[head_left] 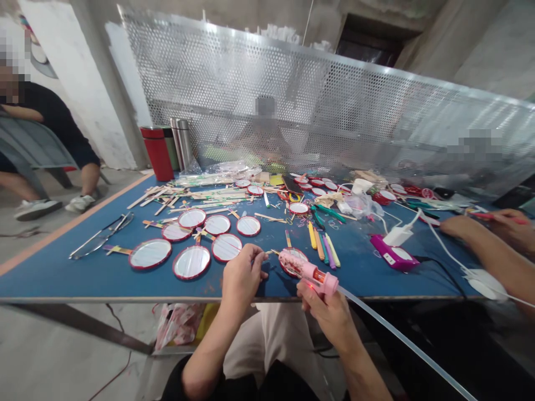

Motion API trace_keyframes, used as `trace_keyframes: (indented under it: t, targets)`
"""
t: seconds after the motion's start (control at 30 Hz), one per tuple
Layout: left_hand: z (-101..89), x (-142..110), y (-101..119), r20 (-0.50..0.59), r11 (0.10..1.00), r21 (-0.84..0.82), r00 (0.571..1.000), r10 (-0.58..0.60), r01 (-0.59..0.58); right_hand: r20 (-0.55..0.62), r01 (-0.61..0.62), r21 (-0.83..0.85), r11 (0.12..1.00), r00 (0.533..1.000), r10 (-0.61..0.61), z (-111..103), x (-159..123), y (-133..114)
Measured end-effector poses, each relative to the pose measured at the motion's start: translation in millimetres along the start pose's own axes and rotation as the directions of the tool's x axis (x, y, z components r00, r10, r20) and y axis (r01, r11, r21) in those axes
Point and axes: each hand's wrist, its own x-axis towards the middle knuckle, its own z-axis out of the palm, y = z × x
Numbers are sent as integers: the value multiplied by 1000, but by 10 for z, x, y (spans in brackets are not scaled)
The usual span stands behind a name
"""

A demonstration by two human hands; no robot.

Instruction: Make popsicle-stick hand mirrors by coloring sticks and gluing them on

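My right hand (320,301) is closed around a pink hot glue gun (309,270), its nozzle pointing left. A long translucent glue stick (401,334) trails out of its back end. My left hand (246,270) is pinched just left of the nozzle. Something small and pale is at its fingertips, too small to name. Partly hidden under the glue gun lies a round red-rimmed mirror (301,255) with a coloured stick handle (288,238). Several similar mirrors, such as this one (191,262), lie flat to the left of my left hand.
Wooden craft sticks (163,199) and glasses (102,236) lie at left. Coloured pens (324,245), green pliers (328,214) and a purple power strip (393,253) lie right. A perforated metal screen (234,83) stands behind the table. A co-worker's arm (489,250) reaches in from the right.
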Motion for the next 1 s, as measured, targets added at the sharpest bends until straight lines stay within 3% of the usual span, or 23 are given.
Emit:
trace_keyframes:
  t: [0.37,0.57,0.73,0.8,0.9,1.0]
  targets:
    - [21,14,-31,-10,1000,-1,1000,-3,3,64,-74,240,968,996,60,-24,15,-147]
    - [21,6,-27,-7,1000,-5,1000,-2,2,77,-23,356,934,997,-5,-35,13,-126]
    - [6,3,-5,2,1000,4,1000,3,-3,-13,6,487,873,1000,0,-171,25,-147]
    - [-1,0,-7,7,1000,6,1000,14,-14,-131,26,500,866,990,46,-300,80,-126]
    - [-8,-3,-23,7,1000,9,1000,30,-30,-279,-19,533,846,940,197,-545,211,-77]
    - [-5,3,-47,5,999,10,999,35,-35,-266,-102,668,737,892,364,-774,360,-34]
